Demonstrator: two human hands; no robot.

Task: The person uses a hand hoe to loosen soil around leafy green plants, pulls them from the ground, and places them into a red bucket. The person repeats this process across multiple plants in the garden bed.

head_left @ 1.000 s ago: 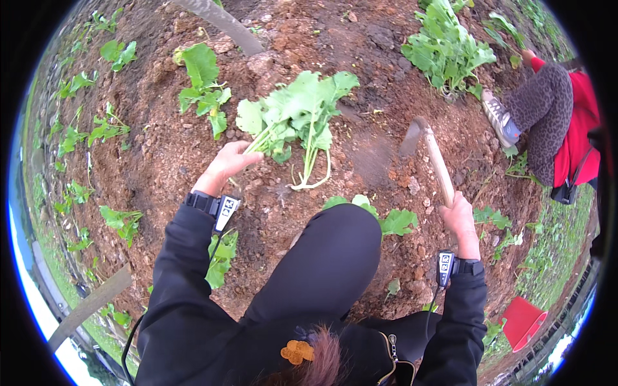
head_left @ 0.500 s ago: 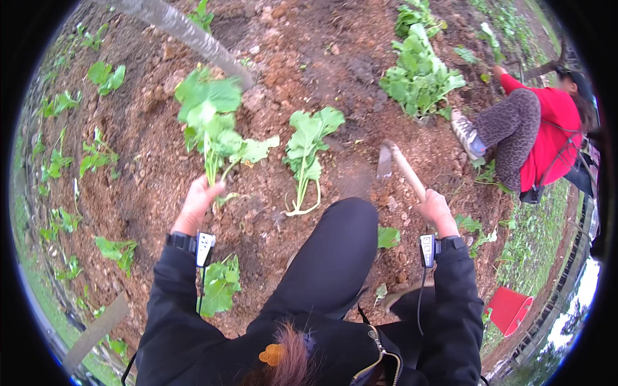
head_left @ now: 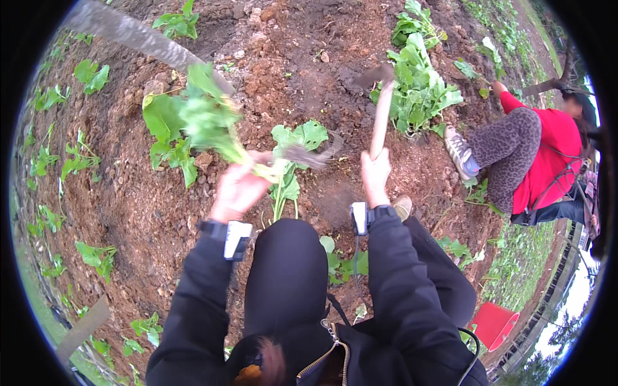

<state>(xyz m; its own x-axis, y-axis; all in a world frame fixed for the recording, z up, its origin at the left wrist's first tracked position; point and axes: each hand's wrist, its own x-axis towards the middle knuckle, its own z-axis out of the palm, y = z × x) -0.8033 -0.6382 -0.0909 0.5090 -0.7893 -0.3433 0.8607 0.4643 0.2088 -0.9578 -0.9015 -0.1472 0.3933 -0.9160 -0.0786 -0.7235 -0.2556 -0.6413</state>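
My left hand (head_left: 241,188) is closed round the stems of an uprooted leafy green plant (head_left: 212,122). Its leaves are smeared by motion and point up and left. A dark root end (head_left: 306,155) sticks out to the right of my fingers. My right hand (head_left: 375,174) grips the wooden handle of a small hoe (head_left: 382,119), whose dark blade is raised at the far end. Between my hands, beyond my knee, another leafy plant (head_left: 290,183) lies on the soil, partly hidden by the root.
A heap of leafy plants (head_left: 425,87) lies at the far right, near a crouching person in red (head_left: 557,148). A thin trunk (head_left: 138,38) slants in at upper left. Several small plants (head_left: 96,257) grow along the left. A red bucket (head_left: 494,326) stands at lower right.
My left hand has moved right and toward me with the plant, its root now showing. My right hand has swung left and up, lifting the hoe blade away from the soil.
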